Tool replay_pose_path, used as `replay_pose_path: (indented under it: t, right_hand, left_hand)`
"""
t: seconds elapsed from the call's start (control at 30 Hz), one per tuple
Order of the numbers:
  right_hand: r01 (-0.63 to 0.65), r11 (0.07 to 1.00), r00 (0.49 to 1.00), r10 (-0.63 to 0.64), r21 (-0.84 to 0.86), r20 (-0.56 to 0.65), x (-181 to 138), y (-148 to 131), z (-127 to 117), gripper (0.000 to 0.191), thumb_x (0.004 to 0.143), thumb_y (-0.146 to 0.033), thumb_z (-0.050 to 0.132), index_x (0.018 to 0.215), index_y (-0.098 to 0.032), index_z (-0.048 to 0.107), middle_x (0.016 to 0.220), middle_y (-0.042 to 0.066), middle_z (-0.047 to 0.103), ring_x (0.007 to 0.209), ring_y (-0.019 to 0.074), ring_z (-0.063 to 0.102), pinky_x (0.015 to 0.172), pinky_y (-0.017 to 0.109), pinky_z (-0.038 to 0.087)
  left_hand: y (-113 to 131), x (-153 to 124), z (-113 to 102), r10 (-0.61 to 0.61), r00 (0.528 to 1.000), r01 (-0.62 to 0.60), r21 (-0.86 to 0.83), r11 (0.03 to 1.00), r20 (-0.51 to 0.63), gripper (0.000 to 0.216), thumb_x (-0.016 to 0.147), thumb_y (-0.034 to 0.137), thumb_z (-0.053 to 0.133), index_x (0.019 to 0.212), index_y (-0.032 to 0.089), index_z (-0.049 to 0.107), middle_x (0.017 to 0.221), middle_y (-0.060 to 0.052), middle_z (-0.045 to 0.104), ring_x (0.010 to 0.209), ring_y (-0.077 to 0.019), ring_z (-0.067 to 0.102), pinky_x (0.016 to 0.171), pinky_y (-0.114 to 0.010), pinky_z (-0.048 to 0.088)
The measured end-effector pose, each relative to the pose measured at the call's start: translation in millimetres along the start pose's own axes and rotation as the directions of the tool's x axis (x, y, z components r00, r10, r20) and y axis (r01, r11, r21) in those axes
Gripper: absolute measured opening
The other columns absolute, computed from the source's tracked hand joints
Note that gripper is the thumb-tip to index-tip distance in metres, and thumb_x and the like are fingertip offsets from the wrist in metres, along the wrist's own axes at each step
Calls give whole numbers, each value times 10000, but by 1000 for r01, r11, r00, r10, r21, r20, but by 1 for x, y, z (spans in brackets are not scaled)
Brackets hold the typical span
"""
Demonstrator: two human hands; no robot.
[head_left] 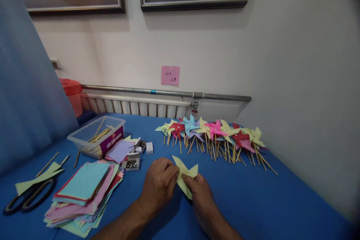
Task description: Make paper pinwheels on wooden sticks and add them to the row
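Note:
Just above the blue cloth, a pale yellow paper pinwheel (pixel 188 174) is between my two hands, its blades folded toward the middle. My right hand (pixel 201 195) grips its lower right side, thumb pressed on the centre. Closed at the left edge, my left hand (pixel 159 182) pinches the paper there; its fingertips are partly hidden. To the left of that hand sits a small open box of metal pushpins (pixel 132 162). A stack of coloured paper squares (pixel 84 183) lies further left.
Finished pinwheels on sticks (pixel 215 129) lie in a row along the back right. A clear plastic tub of wooden sticks (pixel 97 138) stands at the left. Scissors (pixel 39 193) lie under paper strips. A red basket (pixel 73 95), wall pipe (pixel 168 93) and blue curtain (pixel 28 75) border the table.

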State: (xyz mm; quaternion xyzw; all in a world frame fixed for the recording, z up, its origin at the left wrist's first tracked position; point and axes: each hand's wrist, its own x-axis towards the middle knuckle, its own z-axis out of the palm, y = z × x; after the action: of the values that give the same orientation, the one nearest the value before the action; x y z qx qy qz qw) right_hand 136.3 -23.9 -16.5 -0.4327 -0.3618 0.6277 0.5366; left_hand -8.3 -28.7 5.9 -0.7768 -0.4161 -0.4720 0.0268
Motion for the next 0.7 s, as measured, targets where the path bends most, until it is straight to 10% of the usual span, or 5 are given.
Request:
replay_pose_path:
  t: [0.7]
  right_hand:
    - [30, 1000, 996, -30, -5, 80, -4, -7, 2, 257, 693, -297, 758, 896, -149, 704, 740, 15, 716, 657, 190, 618, 633, 271, 466]
  left_hand:
    - [-6, 1, 0, 67, 982, -76, 45, 996, 176, 249, 954, 180, 478, 838, 185, 699, 797, -42, 614, 758, -164, 533, 699, -333, 296]
